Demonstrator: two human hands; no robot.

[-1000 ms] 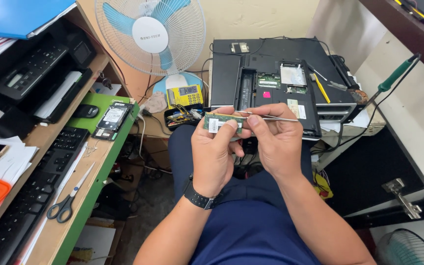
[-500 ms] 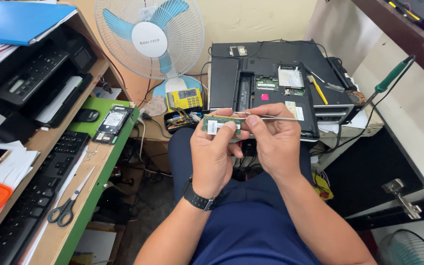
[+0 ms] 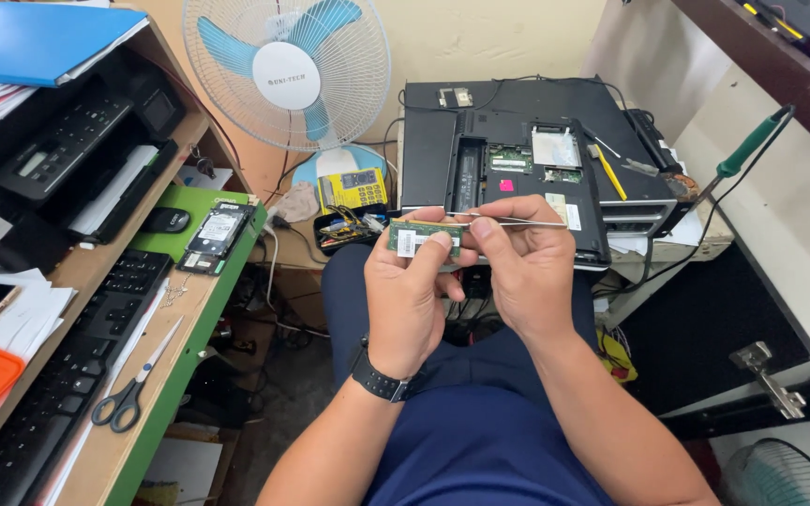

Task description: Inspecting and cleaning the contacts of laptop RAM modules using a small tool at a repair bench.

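Note:
My left hand (image 3: 412, 295) pinches a small green memory module (image 3: 421, 240) with a white sticker, held level above my lap. My right hand (image 3: 527, 267) holds thin metal tweezers (image 3: 527, 222) whose shaft runs along the module's top edge. Both hands touch each other in front of an opened black laptop (image 3: 527, 159) lying bottom-up, its inner boards and slots exposed. A black watch sits on my left wrist.
A white and blue fan (image 3: 288, 70) stands behind. On the desk at left are a printer (image 3: 67, 159), keyboard (image 3: 58, 375), scissors (image 3: 133, 389), a bare hard drive (image 3: 217, 234), a mouse (image 3: 166, 220). A yellow multimeter (image 3: 353, 187), a yellow screwdriver (image 3: 608, 171) and a green soldering iron (image 3: 752, 145) lie nearby.
The hands and module stay almost still. The view has shifted slightly, so the fan and laptop sit a little lower and to the right in the picture.

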